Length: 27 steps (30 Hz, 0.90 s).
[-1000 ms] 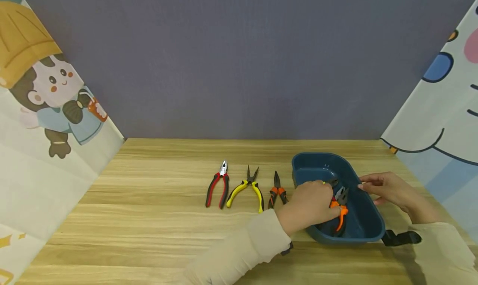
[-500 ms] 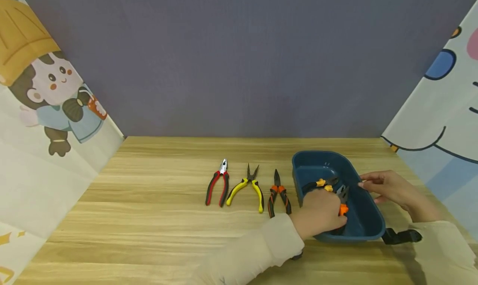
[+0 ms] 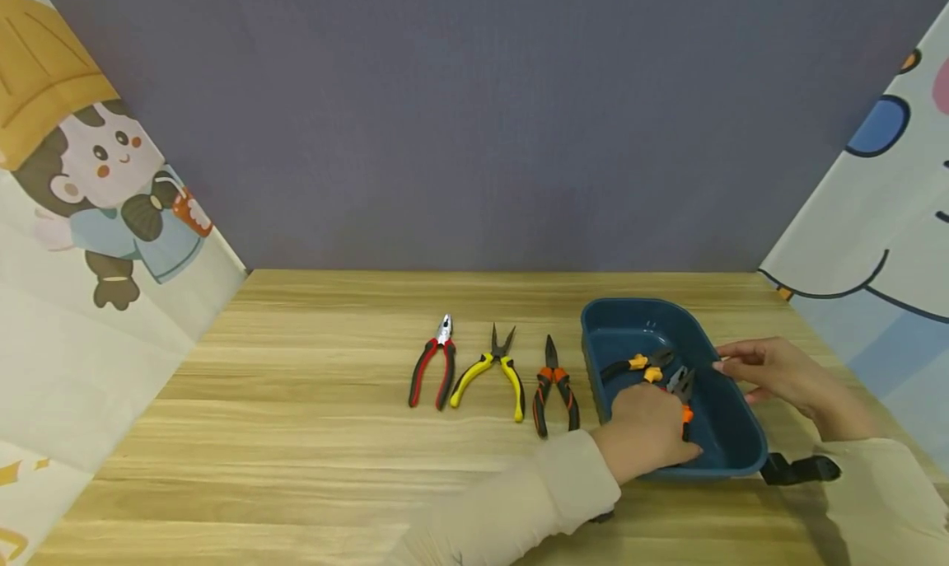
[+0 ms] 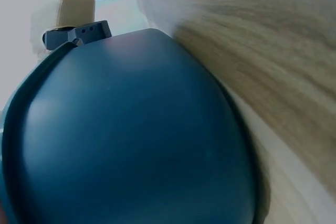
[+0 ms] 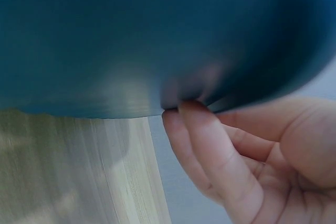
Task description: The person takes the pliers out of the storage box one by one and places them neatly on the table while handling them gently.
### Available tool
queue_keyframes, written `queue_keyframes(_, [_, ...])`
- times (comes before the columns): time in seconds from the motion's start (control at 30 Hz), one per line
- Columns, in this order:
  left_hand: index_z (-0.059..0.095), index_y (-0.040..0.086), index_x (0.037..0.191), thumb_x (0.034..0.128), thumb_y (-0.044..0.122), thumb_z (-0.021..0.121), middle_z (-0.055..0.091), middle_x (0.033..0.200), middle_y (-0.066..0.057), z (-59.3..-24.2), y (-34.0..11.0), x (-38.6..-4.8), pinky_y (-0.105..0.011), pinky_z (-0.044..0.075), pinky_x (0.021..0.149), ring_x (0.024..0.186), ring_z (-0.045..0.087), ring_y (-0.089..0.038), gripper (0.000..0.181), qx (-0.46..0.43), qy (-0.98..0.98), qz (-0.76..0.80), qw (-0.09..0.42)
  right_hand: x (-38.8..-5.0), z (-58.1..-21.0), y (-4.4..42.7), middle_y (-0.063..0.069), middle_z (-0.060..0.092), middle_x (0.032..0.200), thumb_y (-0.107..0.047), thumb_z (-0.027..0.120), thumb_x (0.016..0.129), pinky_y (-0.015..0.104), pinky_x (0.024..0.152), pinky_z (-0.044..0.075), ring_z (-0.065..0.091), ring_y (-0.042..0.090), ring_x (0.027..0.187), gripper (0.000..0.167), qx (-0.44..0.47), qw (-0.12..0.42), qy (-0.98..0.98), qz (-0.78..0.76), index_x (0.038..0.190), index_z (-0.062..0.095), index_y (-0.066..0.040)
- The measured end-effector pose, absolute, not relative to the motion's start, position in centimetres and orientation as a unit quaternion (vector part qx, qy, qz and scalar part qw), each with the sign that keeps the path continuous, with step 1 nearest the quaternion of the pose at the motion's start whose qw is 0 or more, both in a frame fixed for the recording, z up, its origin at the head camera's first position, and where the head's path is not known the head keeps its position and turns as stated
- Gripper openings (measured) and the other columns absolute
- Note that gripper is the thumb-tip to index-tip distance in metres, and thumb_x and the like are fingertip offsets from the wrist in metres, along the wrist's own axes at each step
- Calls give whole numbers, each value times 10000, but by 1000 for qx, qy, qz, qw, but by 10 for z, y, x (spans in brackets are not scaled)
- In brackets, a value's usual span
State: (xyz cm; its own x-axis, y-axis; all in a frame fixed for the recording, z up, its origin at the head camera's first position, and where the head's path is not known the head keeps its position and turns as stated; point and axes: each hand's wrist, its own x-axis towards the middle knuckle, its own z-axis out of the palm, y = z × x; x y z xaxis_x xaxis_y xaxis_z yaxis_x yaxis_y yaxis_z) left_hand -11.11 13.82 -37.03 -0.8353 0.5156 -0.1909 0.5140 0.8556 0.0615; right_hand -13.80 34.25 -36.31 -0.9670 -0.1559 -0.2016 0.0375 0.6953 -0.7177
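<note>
The left hand (image 3: 648,431) is inside a rounded blue plastic basin (image 3: 721,436) at three o'clock on the wood-grained desk (image 3: 311,409); its fingers are mostly hidden, so I cannot tell its grip's state. The grip of the right hand (image 3: 787,382) pinches the basin's rim at two o'clock. Metal pliers with yellow-and-black handles (image 3: 638,362) lie in the basin, at the left hand's twelve o'clock.
</note>
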Motion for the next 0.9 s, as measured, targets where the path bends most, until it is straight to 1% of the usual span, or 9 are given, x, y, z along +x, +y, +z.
queue_keyframes(0.2, [705, 276, 714, 741, 658, 651, 641, 859, 161, -370, 139, -110, -242, 455, 492, 791, 574, -14, 387, 268, 958, -5, 101, -138, -363, 343, 326, 551, 1172, -211, 534, 971, 323, 610, 551, 604, 9, 793, 529, -35, 116, 912, -391, 1299, 405, 183])
queue_keyframes(0.4, [713, 270, 770, 742, 650, 657, 639, 877, 141, -372, 140, -110, -240, 459, 501, 812, 573, -19, 385, 265, 959, -4, 102, -138, -363, 343, 324, 549, 1177, -221, 535, 970, 324, 615, 551, 603, 9, 796, 537, -32, 121, 911, -393, 1302, 403, 182])
queue_keyframes(0.47, [717, 277, 804, 741, 655, 655, 637, 924, 137, -372, 140, -110, -243, 461, 503, 829, 576, -22, 388, 262, 960, -5, 103, -137, -363, 343, 325, 549, 1177, -221, 534, 970, 323, 621, 552, 606, 14, 798, 539, -30, 123, 910, -394, 1302, 401, 183])
queue_keyframes(0.53, [723, 294, 864, 738, 665, 649, 629, 1035, 126, -373, 141, -110, -247, 463, 492, 829, 594, -31, 399, 257, 961, -8, 103, -137, -363, 343, 328, 547, 1178, -220, 533, 971, 322, 626, 553, 606, 15, 801, 540, -30, 124, 910, -394, 1303, 399, 184])
queue_keyframes(0.63, [711, 316, 992, 736, 678, 640, 571, 1215, 94, -373, 142, -110, -256, 466, 475, 851, 616, -52, 449, 249, 963, -15, 106, -137, -363, 343, 331, 540, 1184, -227, 532, 971, 321, 625, 552, 604, 16, 801, 549, -28, 124, 911, -392, 1307, 394, 184])
queue_keyframes(0.7, [694, 321, 1052, 734, 680, 639, 531, 1286, 73, -373, 142, -110, -260, 471, 475, 849, 628, -66, 482, 247, 963, -15, 106, -137, -363, 342, 339, 530, 1191, -232, 530, 972, 321, 623, 552, 604, 18, 800, 556, -28, 124, 912, -390, 1309, 389, 186])
queue_keyframes(0.83, [698, 313, 1045, 726, 671, 656, 544, 1271, 65, -373, 142, -111, -258, 478, 490, 880, 621, -65, 482, 250, 963, -6, 99, -138, -362, 342, 350, 518, 1196, -234, 528, 973, 321, 619, 552, 606, 24, 796, 561, -29, 122, 913, -388, 1310, 384, 190])
queue_keyframes(0.9, [706, 305, 1018, 717, 668, 666, 567, 1229, 66, -372, 141, -111, -256, 481, 503, 897, 610, -59, 473, 252, 963, -3, 93, -137, -362, 342, 346, 526, 1188, -229, 528, 973, 321, 617, 552, 609, 29, 791, 555, -30, 121, 913, -389, 1308, 386, 190])
